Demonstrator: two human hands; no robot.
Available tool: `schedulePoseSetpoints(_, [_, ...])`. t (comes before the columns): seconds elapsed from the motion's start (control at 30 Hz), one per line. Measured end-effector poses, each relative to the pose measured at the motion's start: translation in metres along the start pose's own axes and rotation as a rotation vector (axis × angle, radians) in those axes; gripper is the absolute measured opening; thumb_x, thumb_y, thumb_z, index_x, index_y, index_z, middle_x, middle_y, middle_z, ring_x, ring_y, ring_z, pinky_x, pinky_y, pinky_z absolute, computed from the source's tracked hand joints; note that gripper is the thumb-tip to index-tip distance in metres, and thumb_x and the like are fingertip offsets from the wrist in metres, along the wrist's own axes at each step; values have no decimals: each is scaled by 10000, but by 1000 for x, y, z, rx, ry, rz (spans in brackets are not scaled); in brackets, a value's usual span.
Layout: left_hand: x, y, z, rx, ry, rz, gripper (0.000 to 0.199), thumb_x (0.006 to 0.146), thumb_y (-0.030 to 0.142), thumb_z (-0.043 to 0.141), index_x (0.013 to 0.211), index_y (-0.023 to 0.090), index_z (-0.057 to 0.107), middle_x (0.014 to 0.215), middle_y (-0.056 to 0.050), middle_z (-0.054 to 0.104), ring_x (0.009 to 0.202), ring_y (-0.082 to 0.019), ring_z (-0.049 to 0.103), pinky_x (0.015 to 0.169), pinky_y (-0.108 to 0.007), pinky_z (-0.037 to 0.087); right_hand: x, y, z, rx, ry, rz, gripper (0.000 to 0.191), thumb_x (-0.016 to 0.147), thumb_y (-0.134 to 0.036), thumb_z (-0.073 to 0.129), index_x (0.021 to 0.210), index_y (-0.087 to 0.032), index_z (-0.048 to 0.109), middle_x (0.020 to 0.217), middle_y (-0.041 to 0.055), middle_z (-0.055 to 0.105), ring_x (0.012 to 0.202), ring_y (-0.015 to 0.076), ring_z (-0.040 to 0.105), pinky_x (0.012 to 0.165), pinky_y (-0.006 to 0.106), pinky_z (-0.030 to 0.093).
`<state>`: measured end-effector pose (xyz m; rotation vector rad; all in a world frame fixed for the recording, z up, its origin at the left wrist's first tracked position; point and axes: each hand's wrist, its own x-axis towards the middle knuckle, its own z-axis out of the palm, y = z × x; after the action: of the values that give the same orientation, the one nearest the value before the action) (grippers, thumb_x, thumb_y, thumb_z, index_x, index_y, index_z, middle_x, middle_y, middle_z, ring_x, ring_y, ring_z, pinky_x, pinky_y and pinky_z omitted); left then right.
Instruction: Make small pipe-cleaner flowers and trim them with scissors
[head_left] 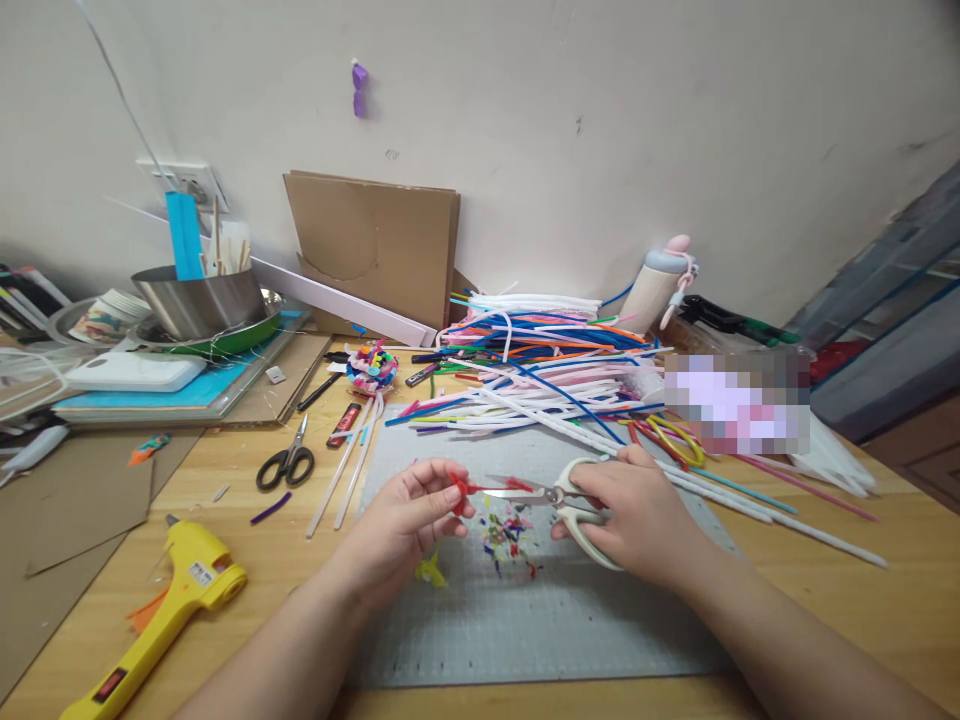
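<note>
Between thumb and fingers, my left hand (pixel 416 510) pinches a small red fuzzy piece (pixel 459 490), which looks like bent pipe cleaner. My right hand (pixel 626 510) grips white-handled scissors (pixel 577 510) with the blades parted and pointing left. The blades reach the red strand that runs from my left fingertips. Under the blades, many tiny coloured clippings (pixel 508 540) lie scattered on a grey cutting mat (pixel 555 630). A yellow fuzzy piece (pixel 430 571) rests on the mat just below my left hand, partly hidden by it.
Behind the mat lies a heap of coloured pipe cleaners (pixel 540 370). Black scissors (pixel 285 467) and a yellow glue gun (pixel 184 580) lie to the left. A pompom-like ball (pixel 371 370), cardboard (pixel 375 240), a metal bowl (pixel 199 300) and a bottle (pixel 654 285) stand further back.
</note>
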<state>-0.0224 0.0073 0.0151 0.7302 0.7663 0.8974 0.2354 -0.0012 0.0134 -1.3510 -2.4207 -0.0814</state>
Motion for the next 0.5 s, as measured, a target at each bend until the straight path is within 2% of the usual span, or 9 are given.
schedulePoseSetpoints(0.23, [-1,-1,2,-3,-12,-15,201,673,191,728,842,152,625,785,-16,592,674,-98,577,576,-198,482,-1,-1,0,2,-42,21,182,748,-364,585,727,-201,506,712,-10,623,634,141,507,683,311,225])
schedulePoseSetpoints(0.5, [0,-1,2,-14,-27,-25,177,690,176,715,841,150,626,780,-9,589,677,-96,589,577,-192,484,-1,1,3,-23,-2,-11,157,762,-310,557,678,-196,488,647,-18,616,597,133,514,661,309,217])
